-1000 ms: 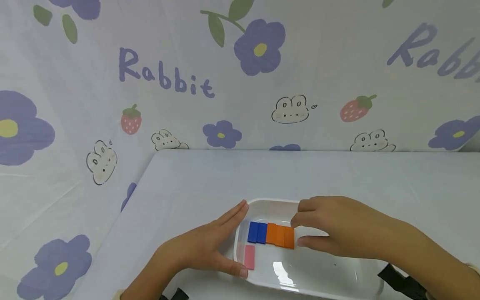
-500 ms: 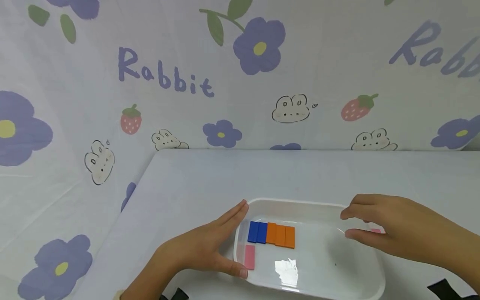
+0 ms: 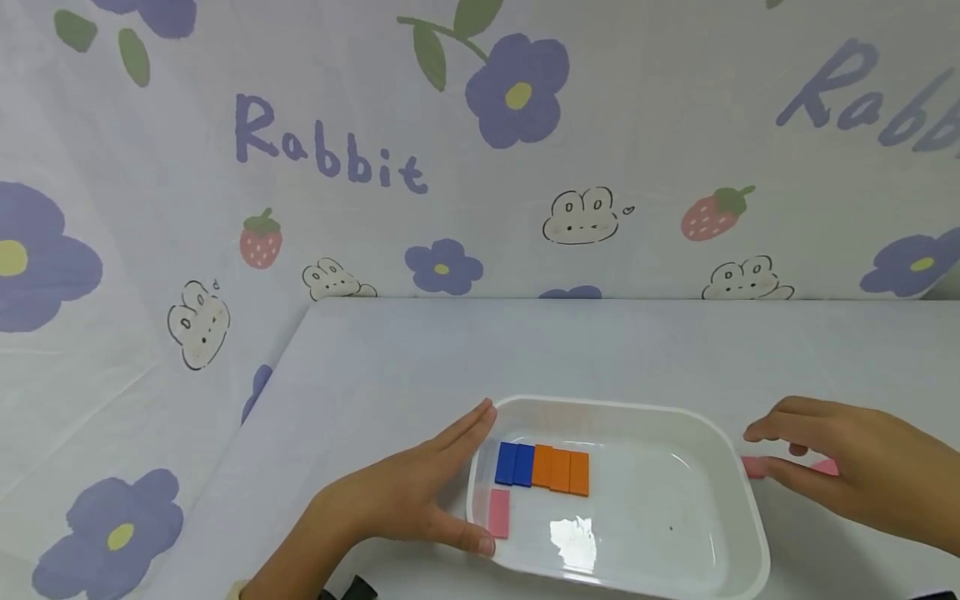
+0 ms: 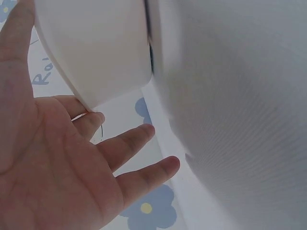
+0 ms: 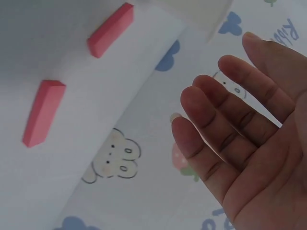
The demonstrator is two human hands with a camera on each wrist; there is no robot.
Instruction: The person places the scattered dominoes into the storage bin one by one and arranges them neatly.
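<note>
My left hand (image 3: pixel 408 492) rests its spread fingers and thumb along the left end of a white plastic tray (image 3: pixel 738 500). Inside the tray, two blue tiles (image 3: pixel 514 464) and three orange tiles (image 3: pixel 561 471) stand side by side in a row. A pink tile (image 3: pixel 498 513) lies below the blue ones, by the left wall. Just beyond the tray's right end, my right hand (image 3: pixel 847 467) hovers with loosely bent fingers and nothing in them. Two pink blocks lie beneath it, both visible in the right wrist view: a nearer block (image 5: pixel 44 112) and a farther block (image 5: pixel 111 29).
The tray sits on a table covered in white cloth (image 3: pixel 390 358). Behind rises a white curtain (image 3: pixel 637 125) printed with purple flowers, rabbits and strawberries. A dark strap piece (image 3: pixel 360 588) shows near my left wrist.
My right hand has left the orange tiles and moved right, out past the tray's right end to above the pink blocks. The left hand and the tiles have stayed in place.
</note>
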